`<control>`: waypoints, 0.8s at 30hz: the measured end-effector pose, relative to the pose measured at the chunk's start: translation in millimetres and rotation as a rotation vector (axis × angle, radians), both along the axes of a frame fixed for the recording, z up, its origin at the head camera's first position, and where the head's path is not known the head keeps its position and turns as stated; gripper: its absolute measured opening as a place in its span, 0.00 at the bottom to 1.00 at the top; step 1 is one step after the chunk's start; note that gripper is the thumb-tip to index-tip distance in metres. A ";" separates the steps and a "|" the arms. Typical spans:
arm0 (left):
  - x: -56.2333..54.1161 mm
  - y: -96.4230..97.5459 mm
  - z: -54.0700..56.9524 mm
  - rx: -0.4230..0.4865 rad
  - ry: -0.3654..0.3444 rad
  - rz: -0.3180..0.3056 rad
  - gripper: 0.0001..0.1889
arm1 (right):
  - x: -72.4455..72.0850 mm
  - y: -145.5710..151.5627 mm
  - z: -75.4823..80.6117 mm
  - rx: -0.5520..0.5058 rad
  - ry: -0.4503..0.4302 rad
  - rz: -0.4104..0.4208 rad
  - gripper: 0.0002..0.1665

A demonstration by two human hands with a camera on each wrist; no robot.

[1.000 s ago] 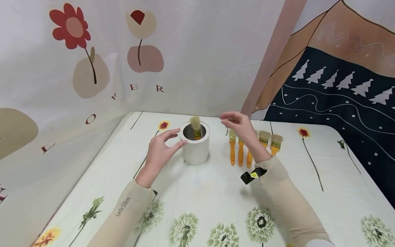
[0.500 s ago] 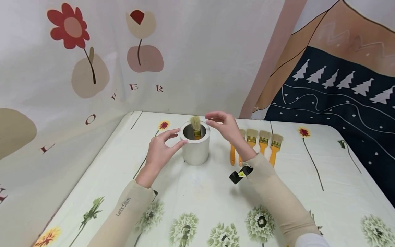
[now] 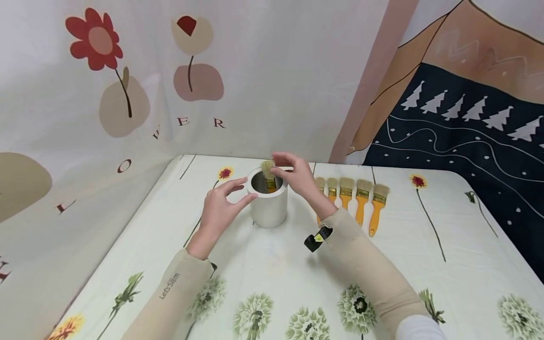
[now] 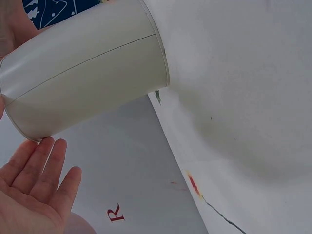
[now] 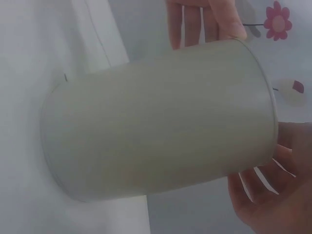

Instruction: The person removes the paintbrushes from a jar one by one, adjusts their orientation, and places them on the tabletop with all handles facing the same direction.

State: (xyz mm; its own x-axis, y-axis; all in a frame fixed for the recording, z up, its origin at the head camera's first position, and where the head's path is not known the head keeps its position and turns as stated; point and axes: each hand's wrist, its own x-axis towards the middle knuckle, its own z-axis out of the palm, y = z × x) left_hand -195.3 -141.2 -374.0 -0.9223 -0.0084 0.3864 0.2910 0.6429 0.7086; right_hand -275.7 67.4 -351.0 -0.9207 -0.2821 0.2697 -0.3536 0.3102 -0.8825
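A white cylindrical container (image 3: pixel 269 210) stands upright on the table, with one paintbrush (image 3: pixel 270 183) in it, pale bristles up and handle mostly hidden inside. My left hand (image 3: pixel 218 208) holds the container's rim from the left, thumb at the front and fingers behind; in the left wrist view its fingertips (image 4: pixel 46 140) touch the rim edge. From the right, my right hand (image 3: pixel 295 174) reaches over the rim, thumb and fingers parted beside the bristles. Whether they touch the bristles I cannot tell. The container hides part of the right hand in the right wrist view.
Several more paintbrushes (image 3: pixel 362 193) with orange handles lie in a row right of the container, partly behind my right forearm. A flower-printed cloth (image 3: pixel 272 264) covers the table. Printed hangings (image 3: pixel 255 94) rise behind its back edge.
My right hand has moved left from above the row of paintbrushes to the bristles in the container. My left hand and the container have stayed put.
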 end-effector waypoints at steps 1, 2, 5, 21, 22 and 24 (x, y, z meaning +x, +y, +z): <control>0.1 -0.1 0.0 0.000 -0.001 -0.001 0.28 | -0.5 -1.4 0.1 0.011 0.007 -0.002 0.25; 0.2 -0.2 0.0 -0.001 -0.001 -0.001 0.28 | -0.9 -2.7 0.2 0.025 0.012 -0.006 0.24; 0.4 -0.4 0.4 -0.004 0.000 -0.001 0.28 | -1.6 -5.7 0.6 0.054 0.026 -0.018 0.21; -0.5 -0.5 -1.2 -0.009 -0.007 0.002 0.28 | 8.8 -1.9 15.2 0.022 0.060 -0.068 0.11; -0.2 -0.2 -0.9 -0.008 -0.006 0.002 0.28 | 9.8 -0.9 17.2 0.005 0.061 -0.070 0.11; 0.1 0.4 -0.3 -0.005 -0.008 -0.001 0.29 | 12.1 1.5 22.3 -0.027 0.061 -0.070 0.11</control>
